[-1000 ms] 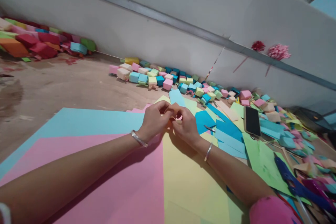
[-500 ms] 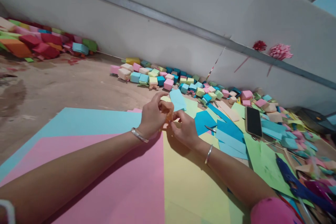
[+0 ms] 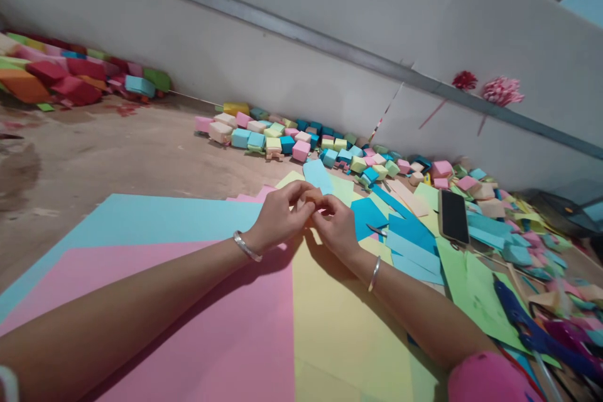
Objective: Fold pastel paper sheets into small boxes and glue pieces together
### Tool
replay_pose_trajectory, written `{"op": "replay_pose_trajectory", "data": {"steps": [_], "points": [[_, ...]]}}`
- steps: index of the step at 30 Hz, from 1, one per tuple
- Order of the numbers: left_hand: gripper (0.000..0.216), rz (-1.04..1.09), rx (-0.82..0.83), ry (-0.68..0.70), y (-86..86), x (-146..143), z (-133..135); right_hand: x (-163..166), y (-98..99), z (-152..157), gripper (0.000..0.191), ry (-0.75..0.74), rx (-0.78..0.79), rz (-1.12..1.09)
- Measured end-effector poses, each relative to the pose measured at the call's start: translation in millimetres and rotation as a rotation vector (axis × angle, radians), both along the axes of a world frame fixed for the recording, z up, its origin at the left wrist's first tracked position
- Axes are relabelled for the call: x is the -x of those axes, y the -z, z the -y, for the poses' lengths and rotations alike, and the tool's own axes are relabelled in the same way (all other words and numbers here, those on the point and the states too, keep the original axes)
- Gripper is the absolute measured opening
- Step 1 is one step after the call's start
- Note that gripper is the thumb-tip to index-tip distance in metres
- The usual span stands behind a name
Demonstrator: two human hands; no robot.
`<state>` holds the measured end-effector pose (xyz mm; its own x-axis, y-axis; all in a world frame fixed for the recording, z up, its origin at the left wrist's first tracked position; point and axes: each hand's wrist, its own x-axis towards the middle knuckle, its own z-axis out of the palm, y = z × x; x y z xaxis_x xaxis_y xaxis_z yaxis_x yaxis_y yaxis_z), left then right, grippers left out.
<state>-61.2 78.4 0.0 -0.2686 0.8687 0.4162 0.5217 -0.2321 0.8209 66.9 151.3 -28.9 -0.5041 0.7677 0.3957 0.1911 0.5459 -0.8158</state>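
My left hand (image 3: 281, 217) and my right hand (image 3: 336, 226) meet over the coloured sheets, fingers closed together around a small piece of orange paper (image 3: 311, 196). Most of that piece is hidden behind my fingers. Below my left arm lies a large pink sheet (image 3: 198, 333), partly over a light blue sheet (image 3: 155, 220). A pale yellow sheet (image 3: 348, 326) lies under my right arm. Just beyond my fingertips is a light blue paper strip (image 3: 316, 176).
Small folded paper blocks (image 3: 273, 138) line the wall, with a bigger pile (image 3: 80, 75) at far left. To the right are a phone (image 3: 453, 217), scissors (image 3: 377, 230), blue paper scraps (image 3: 409, 235), a green sheet (image 3: 485, 289) and a blue glue gun (image 3: 522, 320). Pompom flowers (image 3: 502, 91) lean on the wall.
My hands have drawn closer together, and the fingers now cover more of the orange paper. My left hand has rolled over it. The view has shifted slightly.
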Motion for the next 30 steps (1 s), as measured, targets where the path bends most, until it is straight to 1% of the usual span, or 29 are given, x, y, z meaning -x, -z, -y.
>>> {"op": "replay_pose_trajectory", "data": {"steps": [2, 4, 6, 8, 10, 14, 16, 18, 21, 23, 25, 27, 30], "points": [[0.02, -0.055, 0.0, 0.011, 1.2, -1, 0, 1, 1.3, -1, 0.011, 0.017, 0.087, -0.041], [0.021, -0.11, -0.04, 0.008, 2.8, -2, 0, 1, 1.1, -1, 0.016, 0.003, 0.104, -0.074], [0.025, -0.177, -0.081, -0.013, 4.3, -3, 0, 1, 0.0, -1, 0.013, -0.019, 0.039, -0.046], [0.031, -0.224, -0.084, -0.049, 5.7, -3, 0, 1, -1.3, 0, 0.012, -0.022, -0.048, 0.012], [0.037, -0.222, -0.066, -0.093, 6.9, -2, 0, 1, -2.1, 0, 0.015, -0.013, -0.089, 0.044], [0.036, -0.231, -0.083, -0.154, 8.7, -2, 0, 2, -1.8, 3, 0.01, 0.007, -0.04, 0.029], [0.037, -0.227, -0.103, -0.153, 9.7, -2, -1, 3, -1.7, 3, 0.006, 0.029, -0.026, 0.023], [0.038, -0.167, -0.107, -0.124, 11.0, -3, -2, 3, -2.2, 1, 0.005, 0.043, -0.019, 0.011], [0.028, -0.083, -0.087, -0.11, 12.9, -4, -2, 2, -3.3, -6, 0.01, 0.078, 0.032, -0.018], [0.02, -0.127, -0.068, -0.112, 13.2, -4, -2, 1, -3.2, -12, 0.009, 0.125, 0.065, -0.02], [0.014, -0.172, -0.047, -0.084, 12.3, -5, -1, 0, -2.1, -18, 0.006, 0.177, 0.051, -0.009], [0.007, -0.159, -0.029, -0.05, 10.7, -6, 0, -1, -0.4, -22, 0.005, 0.209, 0.012, 0.003], [0.006, -0.121, -0.019, -0.026, 8.4, -7, 1, -1, 1.7, -22, 0.004, 0.173, -0.023, 0.009]]}}
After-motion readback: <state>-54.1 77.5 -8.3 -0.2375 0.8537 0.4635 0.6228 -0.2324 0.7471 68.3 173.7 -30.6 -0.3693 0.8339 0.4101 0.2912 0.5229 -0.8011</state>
